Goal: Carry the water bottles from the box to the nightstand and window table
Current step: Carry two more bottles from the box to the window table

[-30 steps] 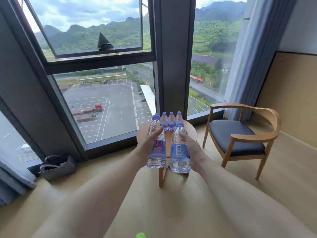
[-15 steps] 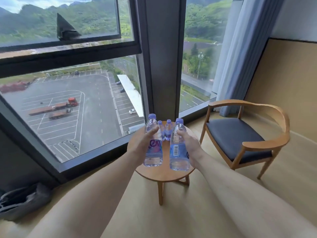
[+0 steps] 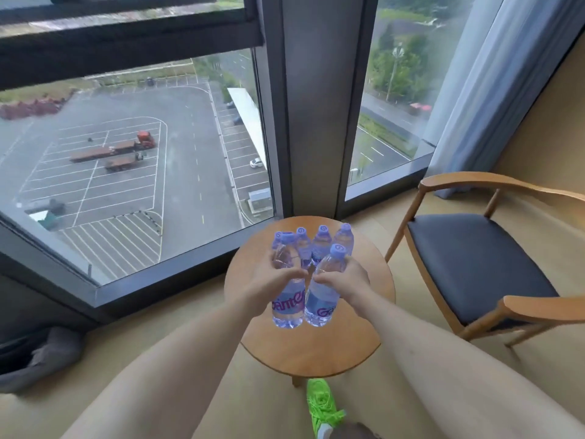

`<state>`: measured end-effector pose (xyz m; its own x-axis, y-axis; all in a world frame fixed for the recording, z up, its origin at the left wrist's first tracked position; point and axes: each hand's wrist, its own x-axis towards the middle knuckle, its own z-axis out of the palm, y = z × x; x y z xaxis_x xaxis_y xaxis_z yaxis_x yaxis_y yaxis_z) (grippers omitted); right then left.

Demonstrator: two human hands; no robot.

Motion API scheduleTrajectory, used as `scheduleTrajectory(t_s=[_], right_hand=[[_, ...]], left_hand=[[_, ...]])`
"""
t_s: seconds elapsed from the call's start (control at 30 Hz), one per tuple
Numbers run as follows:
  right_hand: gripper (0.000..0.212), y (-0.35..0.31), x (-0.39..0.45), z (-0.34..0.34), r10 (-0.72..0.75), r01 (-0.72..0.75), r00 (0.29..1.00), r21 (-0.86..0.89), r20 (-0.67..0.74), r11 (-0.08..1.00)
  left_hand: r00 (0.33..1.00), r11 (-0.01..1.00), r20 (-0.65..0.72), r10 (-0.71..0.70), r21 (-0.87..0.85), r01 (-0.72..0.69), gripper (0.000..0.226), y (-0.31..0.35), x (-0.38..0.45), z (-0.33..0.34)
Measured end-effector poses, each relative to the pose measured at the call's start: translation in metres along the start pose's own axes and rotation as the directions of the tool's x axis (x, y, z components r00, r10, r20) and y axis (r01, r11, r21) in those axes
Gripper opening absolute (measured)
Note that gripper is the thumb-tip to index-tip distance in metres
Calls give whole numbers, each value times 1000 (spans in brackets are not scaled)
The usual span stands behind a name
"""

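I hold two clear water bottles with purple caps and labels over the round wooden window table (image 3: 316, 350). My left hand (image 3: 269, 285) grips the left bottle (image 3: 287, 308) around its middle. My right hand (image 3: 345, 285) grips the right bottle (image 3: 319, 307) the same way. Both bottles hang upright and side by side above the tabletop, almost touching. Behind them, at the far side of the table, several more bottles (image 3: 321, 245) stand in a row. The box is out of view.
A wooden armchair with a dark seat (image 3: 474, 264) stands right of the table. Floor-to-ceiling windows and a grey pillar (image 3: 313, 106) rise behind it. A grey bag (image 3: 44, 353) lies on the floor at the left. My green shoe (image 3: 323, 407) is by the table leg.
I have walked closer to the table and look down on it more steeply. Both held bottles have moved forward over the tabletop, nearer the row of standing bottles.
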<state>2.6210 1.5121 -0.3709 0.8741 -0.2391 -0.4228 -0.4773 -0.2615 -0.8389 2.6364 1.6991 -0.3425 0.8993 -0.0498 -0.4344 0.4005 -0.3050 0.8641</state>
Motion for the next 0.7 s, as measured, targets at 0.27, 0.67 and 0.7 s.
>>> scheduleTrajectory(t_s=[0.27,0.67,0.7], right_hand=[[65,16,94,5,97,-85,992,-145,75,986],[65,48,166,44,165,-168,986,-253,-34,953],[64,48,171,47,166,-174,985,-246,-54,954]], left_hand=[[978,981,-92,-189,22,191,71,-24,84,20],[970,966,-170,-176,160,203,58,-71,168,46],[970,965,-179,-162,178,194,58,-73,175,48]])
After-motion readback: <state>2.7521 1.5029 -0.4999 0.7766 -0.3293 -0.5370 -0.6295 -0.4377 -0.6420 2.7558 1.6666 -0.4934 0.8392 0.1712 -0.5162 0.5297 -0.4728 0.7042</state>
